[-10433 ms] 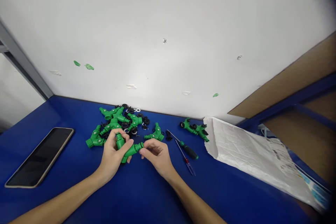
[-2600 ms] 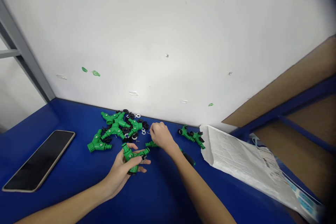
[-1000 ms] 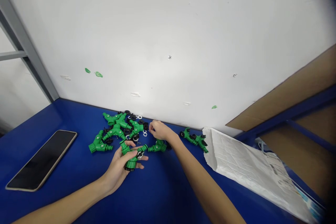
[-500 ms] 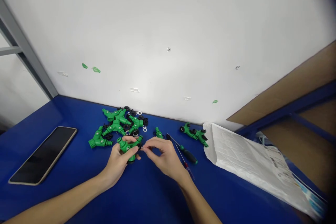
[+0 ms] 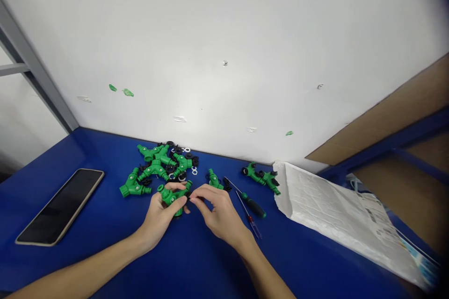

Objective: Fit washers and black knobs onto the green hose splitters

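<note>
A green Y-shaped hose connector is gripped between the thumb and fingers of my left hand, one branch pointing up and right. My right hand pinches with thumb and index finger right beside that connector, near a small black part by the left thumb. Whatever the right fingertips hold is too small to make out. Behind my hands lies a pile of similar green connectors mixed with black caps and white nuts. Another green connector sits just beyond my right hand.
A green-handled screwdriver and a red-handled screwdriver lie right of my right hand. Further right are two connectors with black parts and a white padded envelope. A phone rests at the left on the blue table.
The right hand has shifted slightly; the pale bit seen at its fingertips earlier no longer shows. The left hand keeps its hold on the connector. The view has moved a little.
</note>
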